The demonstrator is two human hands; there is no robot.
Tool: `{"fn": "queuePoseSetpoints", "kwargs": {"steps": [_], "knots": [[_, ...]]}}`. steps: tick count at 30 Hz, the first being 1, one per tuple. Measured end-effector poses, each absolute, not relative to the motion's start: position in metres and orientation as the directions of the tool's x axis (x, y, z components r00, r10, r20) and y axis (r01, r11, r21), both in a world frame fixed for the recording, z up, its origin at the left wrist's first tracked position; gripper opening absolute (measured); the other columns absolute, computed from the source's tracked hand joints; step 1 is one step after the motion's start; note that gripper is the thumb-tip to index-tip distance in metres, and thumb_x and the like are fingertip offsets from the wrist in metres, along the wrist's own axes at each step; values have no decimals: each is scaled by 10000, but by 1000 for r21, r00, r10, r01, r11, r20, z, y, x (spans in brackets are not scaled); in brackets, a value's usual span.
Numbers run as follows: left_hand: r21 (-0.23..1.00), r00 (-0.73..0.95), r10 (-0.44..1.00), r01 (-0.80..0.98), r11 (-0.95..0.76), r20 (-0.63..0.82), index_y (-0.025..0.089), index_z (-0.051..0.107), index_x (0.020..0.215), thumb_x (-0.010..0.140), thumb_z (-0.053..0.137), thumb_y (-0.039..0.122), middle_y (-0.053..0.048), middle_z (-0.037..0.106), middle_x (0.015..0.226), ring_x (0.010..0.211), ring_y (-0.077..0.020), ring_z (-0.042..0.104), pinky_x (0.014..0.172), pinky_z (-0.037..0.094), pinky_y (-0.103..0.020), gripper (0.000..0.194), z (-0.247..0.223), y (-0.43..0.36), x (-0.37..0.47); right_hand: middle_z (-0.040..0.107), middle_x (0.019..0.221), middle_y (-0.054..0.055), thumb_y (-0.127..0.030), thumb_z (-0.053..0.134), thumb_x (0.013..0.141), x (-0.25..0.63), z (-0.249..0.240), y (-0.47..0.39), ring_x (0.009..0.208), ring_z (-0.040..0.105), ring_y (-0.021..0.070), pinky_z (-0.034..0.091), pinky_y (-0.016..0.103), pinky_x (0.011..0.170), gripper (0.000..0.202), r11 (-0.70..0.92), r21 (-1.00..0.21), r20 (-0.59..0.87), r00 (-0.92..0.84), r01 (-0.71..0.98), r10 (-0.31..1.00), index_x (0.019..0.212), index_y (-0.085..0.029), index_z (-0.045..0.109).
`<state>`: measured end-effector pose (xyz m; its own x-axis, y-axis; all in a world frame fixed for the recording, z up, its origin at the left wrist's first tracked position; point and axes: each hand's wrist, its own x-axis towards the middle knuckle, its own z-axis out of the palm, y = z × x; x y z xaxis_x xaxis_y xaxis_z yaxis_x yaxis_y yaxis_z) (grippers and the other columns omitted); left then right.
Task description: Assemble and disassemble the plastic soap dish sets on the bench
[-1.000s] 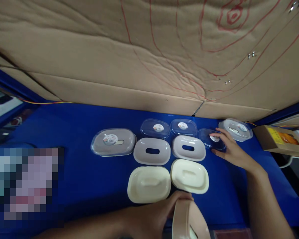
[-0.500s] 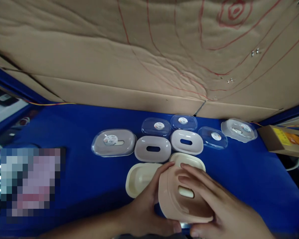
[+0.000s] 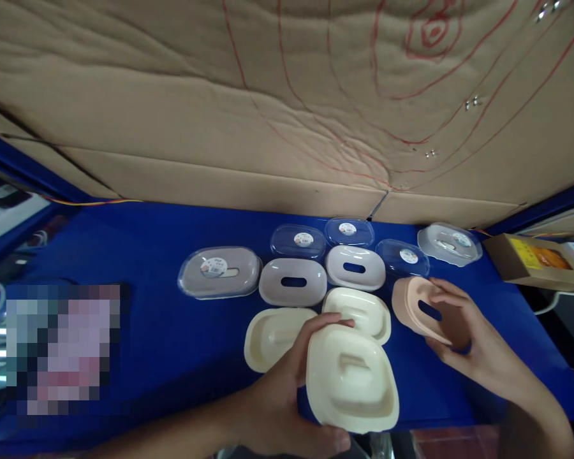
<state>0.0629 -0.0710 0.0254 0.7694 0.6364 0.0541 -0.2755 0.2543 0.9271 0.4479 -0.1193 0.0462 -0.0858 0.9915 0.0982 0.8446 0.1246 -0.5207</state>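
Observation:
My left hand [image 3: 291, 389] grips the left side of a cream plastic tray [image 3: 356, 376], lifted near the table's front edge, its hollow side with a raised bar facing me. Over to the right, my right hand [image 3: 473, 331] holds a peach-coloured oval tray [image 3: 414, 299] with a slot through its bottom, tilted. A second cream tray [image 3: 268, 341] lies partly hidden behind my left hand, and another cream tray [image 3: 363, 312] sits just beyond the held one. Behind them rest two pale grey-pink slotted trays, one on the left [image 3: 293, 296] and one on the right [image 3: 355, 280].
Several clear lids with round labels [image 3: 299, 243] lie behind the trays. Lidded boxes stand at left [image 3: 220, 284] and far right [image 3: 449, 252]. At the right edge is a cardboard box [image 3: 530, 271]. A cardboard wall [image 3: 172, 166] backs the blue table [image 3: 182, 357]; a pixelated patch covers its left.
The peach tray has come off the cream tray. My right hand has carried it away to the right, while my left hand keeps the cream tray in nearly the same place.

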Motion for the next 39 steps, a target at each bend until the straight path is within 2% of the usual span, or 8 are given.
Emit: {"fn": "queuePoseSetpoints", "kwargs": {"steps": [6,13,20,25,28,30,33,39], "knots": [[947,800,598,-223,230,43,312,267,1627,727,932,179,-194,378,1687,1503,-413,466,1222,394,-557,1127,26,-69,67,455,1659,102,-352,724,900,468,26,-121,1575,419,396,443,660,1221,564,113,-480,35,-110,870,993,1417,-357,497],[950,827,560,-207,232,44,309,287,1617,709,926,162,-186,382,1682,1489,-398,483,1213,404,-556,1120,24,-71,68,535,1610,85,-274,727,868,461,31,-93,1565,443,376,395,656,1238,594,253,-426,89,-238,869,967,1417,-354,515],[950,822,569,-187,251,12,282,301,1626,706,925,180,-168,497,1568,1463,-385,503,1237,369,-561,1116,31,-67,69,498,1665,92,-281,689,933,466,25,-67,1596,411,365,351,690,1262,584,328,-367,95,-315,870,944,1476,-356,486],[958,795,607,-176,225,3,282,288,1610,747,922,229,-177,449,1613,1483,-378,494,1248,374,-549,1072,30,-68,66,294,1798,63,-398,695,981,439,46,-82,1670,230,402,275,728,1297,705,268,-363,113,-243,892,963,1620,-404,397],[968,771,637,-165,188,8,274,286,1622,761,931,259,-185,428,1632,1503,-395,471,1262,356,-573,1077,28,-69,66,214,1821,94,-626,772,905,391,60,-107,1652,253,454,380,706,1260,966,367,-467,107,-361,804,927,1701,-384,281],[976,756,653,-176,128,50,275,302,1632,760,944,287,-185,408,1653,1529,-410,437,1284,321,-591,1083,27,-70,66,230,1814,123,-758,806,807,359,60,-122,1615,332,479,473,684,1202,1147,457,-494,78,-486,740,871,1722,-374,229],[983,748,646,-184,-16,150,299,295,1659,792,935,324,-174,384,1686,1556,-419,406,1293,322,-591,1078,22,-72,68,363,1758,149,-690,813,841,331,48,-135,1560,452,445,544,637,1150,1122,496,-509,74,-538,703,840,1720,-368,195],[906,784,547,-47,-421,295,439,160,1705,927,841,340,-158,300,1739,1529,-399,464,1199,488,-546,1039,9,-78,66,454,1673,150,-506,783,878,392,30,-157,1486,506,486,524,718,1136,1015,198,-482,117,-161,854,980,1709,-371,217]]}}
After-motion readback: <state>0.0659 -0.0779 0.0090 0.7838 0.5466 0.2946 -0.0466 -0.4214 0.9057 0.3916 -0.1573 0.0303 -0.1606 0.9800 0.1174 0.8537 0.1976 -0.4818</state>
